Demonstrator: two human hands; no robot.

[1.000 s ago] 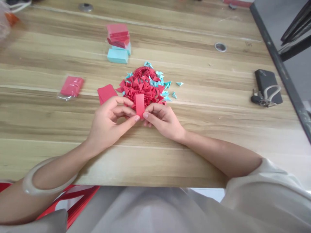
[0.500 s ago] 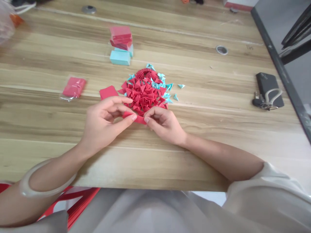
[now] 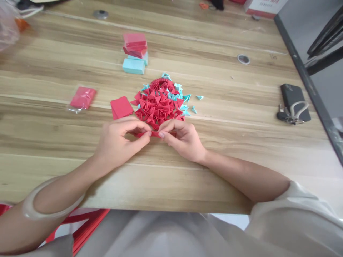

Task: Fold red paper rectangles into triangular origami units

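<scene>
A narrow folded strip of red paper (image 3: 155,134) is pinched between both hands just above the table. My left hand (image 3: 122,141) is closed on its left part, thumb against forefinger. On the right part, my right hand (image 3: 182,139) grips it the same way. Right behind the fingers lies a heap of red folded paper triangles (image 3: 158,105), with light-blue folded triangles (image 3: 184,100) along its right side. A ring of joined red pieces (image 3: 162,84) rests at the back of the heap. Flat red paper sheets (image 3: 122,107) lie beyond my left hand.
Farther left is a wrapped red paper pack (image 3: 83,97). Red packs (image 3: 135,43) and light-blue paper blocks (image 3: 133,66) are stacked behind the heap. At the right lie a black box (image 3: 296,101) and keys with a loop (image 3: 292,116). A dark-framed panel (image 3: 305,73) borders the right side.
My left fingers have closed in on the paper strip, which now looks narrower and straighter. The flat red sheets show more fully. The view has shifted slightly.
</scene>
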